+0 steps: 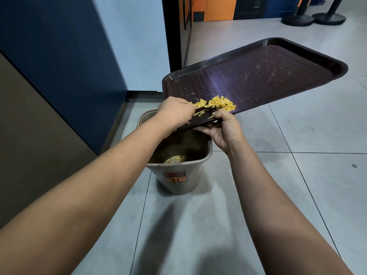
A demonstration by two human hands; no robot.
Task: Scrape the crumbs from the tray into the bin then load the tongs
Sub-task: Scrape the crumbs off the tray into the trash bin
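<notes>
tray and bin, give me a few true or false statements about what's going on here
1. The tray is held tilted, its low edge over the bin. True.
2. The right hand grips the tray's near edge. True.
3. The yellow crumbs are piled at the tray's far, raised end. False: they are heaped at the low near edge, by the hands; only small specks lie farther up.
4. The bin is empty. False: some yellow scraps already lie at its bottom.
5. The left hand holds a dark tool against the crumbs. True.
6. The bin stands on a table. False: it stands on the tiled floor.
</notes>
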